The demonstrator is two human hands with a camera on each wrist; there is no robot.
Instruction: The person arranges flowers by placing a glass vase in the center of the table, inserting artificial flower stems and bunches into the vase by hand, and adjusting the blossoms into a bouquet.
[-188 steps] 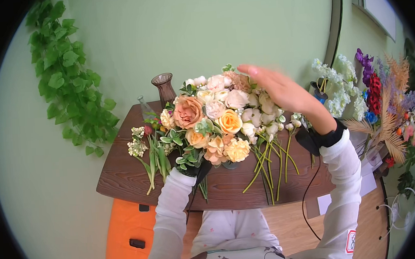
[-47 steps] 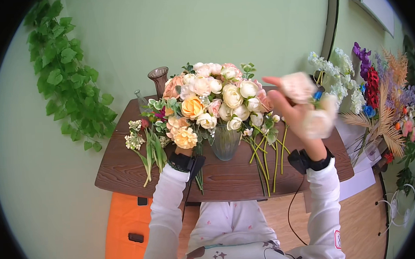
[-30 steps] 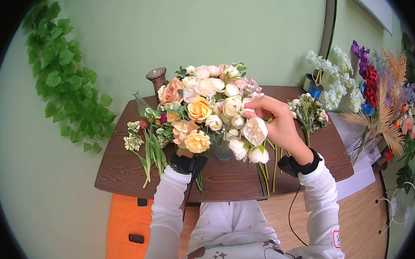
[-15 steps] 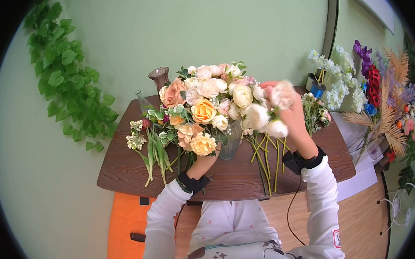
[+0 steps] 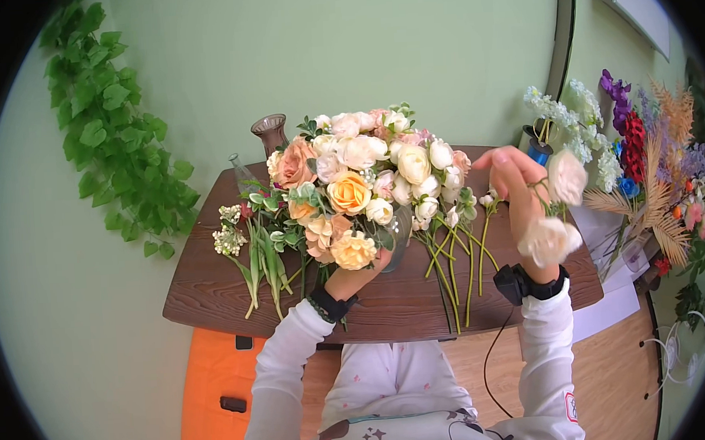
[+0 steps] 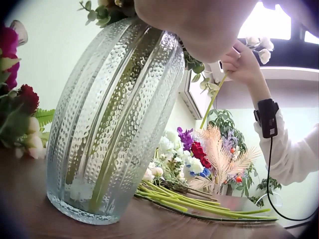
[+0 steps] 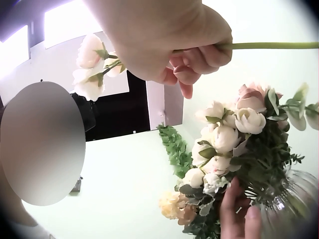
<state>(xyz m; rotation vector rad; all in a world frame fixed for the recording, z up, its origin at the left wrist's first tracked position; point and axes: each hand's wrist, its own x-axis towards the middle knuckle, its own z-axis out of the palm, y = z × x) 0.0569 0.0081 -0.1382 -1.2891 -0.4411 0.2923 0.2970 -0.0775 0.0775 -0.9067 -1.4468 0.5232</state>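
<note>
My right hand [image 5: 514,191] is raised over the table's right side and grips the green stem [image 7: 274,45] of a spray of pale pink-white flowers [image 5: 566,178]. The blooms hang out behind the hand, to its right in the head view. My left hand [image 5: 356,279] is at the neck of the ribbed clear glass vase [image 6: 114,129], just under the blooms, its fingers [image 7: 230,206] curled against the neck and its thumb side hidden. A full bouquet [image 5: 366,179] of cream, peach and yellow flowers fills the vase, which stands upright.
Several loose green stems [image 5: 455,278] lie right of the vase. Tulips [image 5: 267,264] and white berry sprigs [image 5: 230,238] lie at left. A brown glass vase [image 5: 270,133] stands behind. More flowers [image 5: 636,157] stand at far right. A cable [image 5: 492,372] hangs from my right wrist.
The flower spray has swung from in front of the bouquet out to the right with my right hand. My left hand has shifted right, from beneath the left blooms to the vase's neck.
</note>
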